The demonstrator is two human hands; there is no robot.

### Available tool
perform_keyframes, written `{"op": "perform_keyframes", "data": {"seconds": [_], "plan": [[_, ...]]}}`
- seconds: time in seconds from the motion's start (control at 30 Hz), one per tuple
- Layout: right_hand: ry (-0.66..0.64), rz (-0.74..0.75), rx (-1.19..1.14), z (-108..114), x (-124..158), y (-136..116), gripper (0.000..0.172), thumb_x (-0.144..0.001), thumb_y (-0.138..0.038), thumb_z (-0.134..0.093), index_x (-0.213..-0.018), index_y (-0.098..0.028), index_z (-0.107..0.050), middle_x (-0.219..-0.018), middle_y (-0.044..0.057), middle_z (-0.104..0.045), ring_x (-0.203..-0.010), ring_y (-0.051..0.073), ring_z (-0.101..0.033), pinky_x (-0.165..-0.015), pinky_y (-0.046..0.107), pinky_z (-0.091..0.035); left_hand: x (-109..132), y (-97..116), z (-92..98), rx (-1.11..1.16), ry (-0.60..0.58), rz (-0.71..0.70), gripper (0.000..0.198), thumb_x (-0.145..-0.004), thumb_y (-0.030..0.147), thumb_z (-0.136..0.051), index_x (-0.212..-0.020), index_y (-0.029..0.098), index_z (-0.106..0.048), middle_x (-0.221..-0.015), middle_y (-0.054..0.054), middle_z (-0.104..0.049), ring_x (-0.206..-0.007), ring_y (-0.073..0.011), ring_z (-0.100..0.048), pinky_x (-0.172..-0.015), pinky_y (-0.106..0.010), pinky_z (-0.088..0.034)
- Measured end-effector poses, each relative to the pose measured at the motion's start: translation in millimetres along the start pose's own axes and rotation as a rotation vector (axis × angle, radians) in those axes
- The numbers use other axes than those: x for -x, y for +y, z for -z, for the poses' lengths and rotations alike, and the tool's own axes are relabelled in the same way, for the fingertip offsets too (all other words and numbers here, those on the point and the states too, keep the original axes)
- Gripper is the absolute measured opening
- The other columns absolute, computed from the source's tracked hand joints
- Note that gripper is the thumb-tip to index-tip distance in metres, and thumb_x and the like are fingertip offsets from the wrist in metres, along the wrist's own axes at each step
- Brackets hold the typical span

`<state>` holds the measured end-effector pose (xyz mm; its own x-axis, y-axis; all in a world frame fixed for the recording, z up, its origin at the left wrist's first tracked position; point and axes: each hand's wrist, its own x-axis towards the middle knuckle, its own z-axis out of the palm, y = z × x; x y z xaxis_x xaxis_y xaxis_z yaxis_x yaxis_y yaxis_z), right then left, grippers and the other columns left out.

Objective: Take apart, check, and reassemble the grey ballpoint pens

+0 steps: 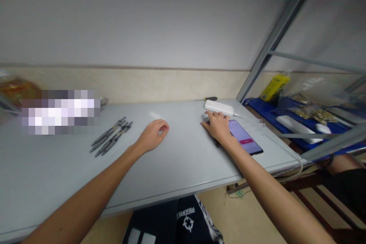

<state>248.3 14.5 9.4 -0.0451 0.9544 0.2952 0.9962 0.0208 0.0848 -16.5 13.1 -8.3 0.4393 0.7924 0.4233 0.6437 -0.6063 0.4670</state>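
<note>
The left hand (153, 135) rested on the pale grey worktop (177, 160) with its fingers curled loosely inward, holding nothing. A cluster of slim grey pens (112, 137) lay to its left, near but apart. The right hand (217, 125) lay flat, fingers spread and open, covering small dark items that could not be made out. Just beside it on the right sat a black smartphone with a lit pink-and-white screen (246, 137); a white oblong power bank (219, 107) lay just beyond the fingertips, with a thin black-handled screwdriver (206, 99) behind.
</note>
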Motion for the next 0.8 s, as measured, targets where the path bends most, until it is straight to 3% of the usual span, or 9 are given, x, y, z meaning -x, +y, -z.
{"op": "perform_keyframes", "data": {"seconds": [0.47,0.8], "plan": [[0.03,0.044,-0.001,-0.9,1.4,0.3,0.036,-0.084,-0.041,-0.054,-0.113,-0.02,-0.054,-0.106,0.013,-0.061,-0.099,0.03,-0.046,-0.079,0.04,-0.026,-0.1,0.1,1.0,-0.013,-0.001,0.0,0.014,-0.081,0.02,-0.045,-0.077,0.018,-0.057,-0.074,-0.003,-0.059,-0.072,-0.0157,-0.054,-0.072,-0.03,-0.043],[0.005,0.112,-0.112,-5.2,0.4,6.8,0.022,-0.086,-0.033,-0.051,-0.096,-0.021,-0.066,-0.102,0.01,-0.061,-0.099,0.026,-0.044,-0.08,0.04,-0.026,0.2,1.7,1.1,-0.009,0.001,-0.002,0.014,-0.081,0.019,-0.044,-0.076,0.017,-0.057,-0.073,-0.002,-0.058,-0.071,-0.0154,-0.053,-0.071,-0.029,-0.042]]}}
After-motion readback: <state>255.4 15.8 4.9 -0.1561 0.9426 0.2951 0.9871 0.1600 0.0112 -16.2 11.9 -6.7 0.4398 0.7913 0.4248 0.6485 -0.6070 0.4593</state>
